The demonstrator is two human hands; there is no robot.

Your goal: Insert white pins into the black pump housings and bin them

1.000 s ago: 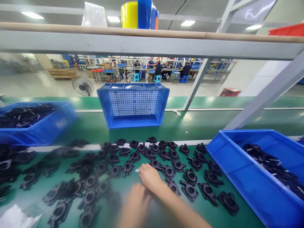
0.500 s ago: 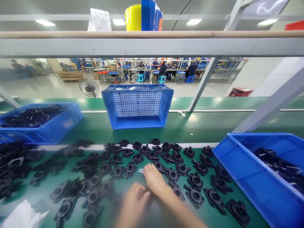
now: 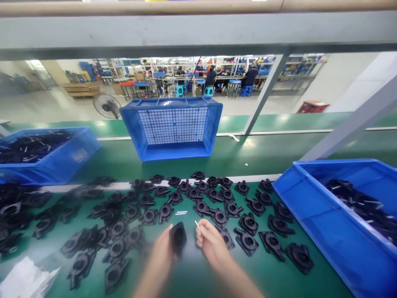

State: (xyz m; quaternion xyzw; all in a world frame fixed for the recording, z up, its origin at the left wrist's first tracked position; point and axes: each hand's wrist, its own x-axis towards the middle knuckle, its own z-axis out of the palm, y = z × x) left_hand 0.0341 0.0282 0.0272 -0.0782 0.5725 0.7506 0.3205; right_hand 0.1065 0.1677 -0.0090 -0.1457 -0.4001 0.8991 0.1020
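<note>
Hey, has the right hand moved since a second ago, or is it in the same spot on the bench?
Yes. The right hand has drawn back toward the person, off the two white pins lying on the green mat, and holds one pin up.

Matt black plastic housing, thin white pin, glossy green belt.

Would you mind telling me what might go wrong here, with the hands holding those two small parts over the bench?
1. The thin white pin sits in the right hand's fingertip grip; it may slip and vanish among the black housings crowded beside it.
2. The left hand lifts one black housing off the green bench; the view is blurred, so alignment looks hard to judge.
3. Two spare pins lie loose nearby and could be brushed away.
</note>
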